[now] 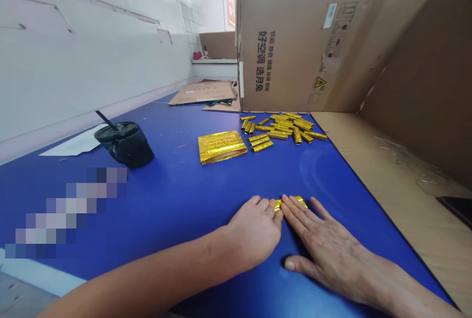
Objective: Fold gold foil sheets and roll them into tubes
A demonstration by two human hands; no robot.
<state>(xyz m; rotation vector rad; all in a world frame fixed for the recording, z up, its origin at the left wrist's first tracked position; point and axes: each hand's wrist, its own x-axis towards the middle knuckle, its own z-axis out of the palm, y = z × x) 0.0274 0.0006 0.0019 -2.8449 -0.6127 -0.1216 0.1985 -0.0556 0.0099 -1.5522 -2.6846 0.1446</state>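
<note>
Foil (pixel 278 205) on table (pixel 177 195), partly covered. My left hand (pixel 254 234) curls at its left end, pinch unclear; my right hand (pixel 326 242) lies flat across, thumb spread. Even pressure should keep it straight.

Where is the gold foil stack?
In the head view, the gold foil stack lies near centre on the blue table, left of the gold pieces, beyond the left hand.

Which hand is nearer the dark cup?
Left. The left hand is to the right of the dark cup and nearer the camera; the right hand lies farther right.
</note>
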